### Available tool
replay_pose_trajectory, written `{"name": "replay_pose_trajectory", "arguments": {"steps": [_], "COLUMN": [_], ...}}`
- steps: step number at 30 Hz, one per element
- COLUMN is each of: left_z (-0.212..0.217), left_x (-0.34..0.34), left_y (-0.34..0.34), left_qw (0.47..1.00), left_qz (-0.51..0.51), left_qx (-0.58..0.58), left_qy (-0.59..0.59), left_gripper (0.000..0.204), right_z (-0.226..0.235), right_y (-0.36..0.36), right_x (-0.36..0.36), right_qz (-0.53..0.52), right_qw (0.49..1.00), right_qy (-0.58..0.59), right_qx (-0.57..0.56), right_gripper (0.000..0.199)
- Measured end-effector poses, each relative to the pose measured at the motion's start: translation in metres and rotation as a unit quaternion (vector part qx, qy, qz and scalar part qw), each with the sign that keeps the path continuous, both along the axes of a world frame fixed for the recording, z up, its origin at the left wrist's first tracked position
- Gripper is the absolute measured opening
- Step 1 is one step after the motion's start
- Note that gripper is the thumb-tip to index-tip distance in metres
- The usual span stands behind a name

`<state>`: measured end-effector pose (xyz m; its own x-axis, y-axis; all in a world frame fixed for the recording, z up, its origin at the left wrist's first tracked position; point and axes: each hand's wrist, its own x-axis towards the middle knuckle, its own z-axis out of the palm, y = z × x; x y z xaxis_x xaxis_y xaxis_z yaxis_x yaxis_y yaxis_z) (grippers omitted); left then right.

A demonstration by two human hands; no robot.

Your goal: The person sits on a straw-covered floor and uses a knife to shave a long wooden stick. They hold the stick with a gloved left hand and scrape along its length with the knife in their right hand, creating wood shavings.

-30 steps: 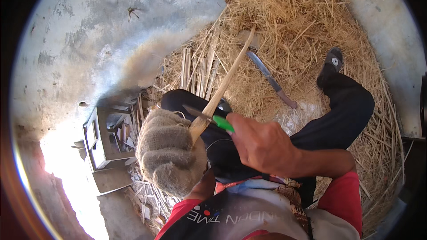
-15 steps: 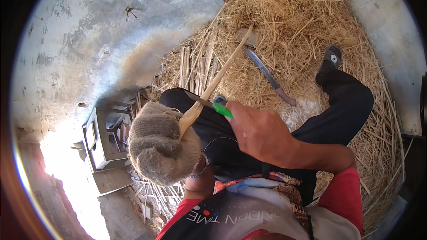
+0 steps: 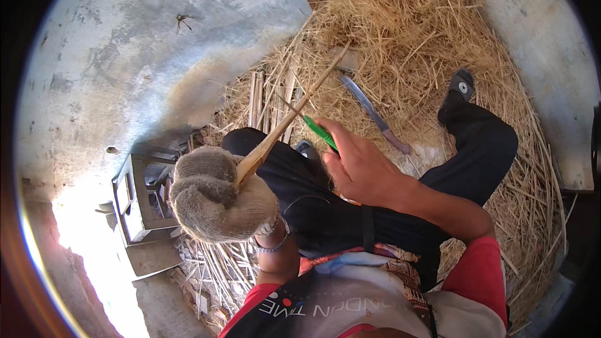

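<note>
Left hand (image 3: 219,197), in a grey knit glove, at lower left of centre, fingers closed around the lower end of a thin bamboo strip (image 3: 289,117) slanting toward upper centre. Right hand (image 3: 363,169), bare, just right of centre, fingers gripping a green-handled knife (image 3: 320,133) laid against the strip. Dark-trousered legs beneath both hands. Long blade (image 3: 374,114) lying on straw (image 3: 407,31) at upper right. Metal frame (image 3: 139,203) at left.

Knife blade (image 3: 289,107) too thin to make out.
</note>
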<state>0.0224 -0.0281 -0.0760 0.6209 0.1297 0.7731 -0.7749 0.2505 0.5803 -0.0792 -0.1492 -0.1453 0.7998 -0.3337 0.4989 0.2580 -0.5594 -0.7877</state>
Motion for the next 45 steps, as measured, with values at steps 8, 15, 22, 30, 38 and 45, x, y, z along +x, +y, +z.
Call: {"name": "replay_pose_trajectory", "arguments": {"steps": [8,15,22,30,38,45], "left_z": [-0.003,-0.003,-0.002,0.001,0.016,0.016], "left_x": [0.002,0.001,0.004,0.003,0.006,0.003], "left_y": [0.002,-0.002,-0.001,-0.005,-0.001,0.0], "left_qw": [1.0,0.999,0.996,0.984,0.939,0.946], "left_qz": [0.021,0.036,0.076,0.124,0.306,0.294], "left_qx": [-0.006,-0.013,-0.033,-0.066,0.156,0.135], "left_qy": [0.002,0.009,0.034,0.106,-0.033,0.01], "left_gripper": [0.028,0.029,0.03,0.028,0.039,0.036], "right_z": [0.017,-0.003,0.012,-0.006,-0.043,-0.052], "right_y": [-0.011,0.005,0.019,-0.006,-0.036,-0.045], "right_x": [-0.011,0.002,0.0,0.02,0.044,0.044], "right_qz": [0.083,-0.04,-0.028,-0.055,-0.141,-0.141], "right_qw": [0.993,0.986,0.992,0.98,0.946,0.949], "right_qy": [0.072,0.143,0.032,0.143,0.211,0.214], "right_qx": [0.048,-0.073,-0.12,-0.13,-0.203,-0.184], "right_gripper": [0.027,0.02,0.02,0.016,0.016,0.022]}}
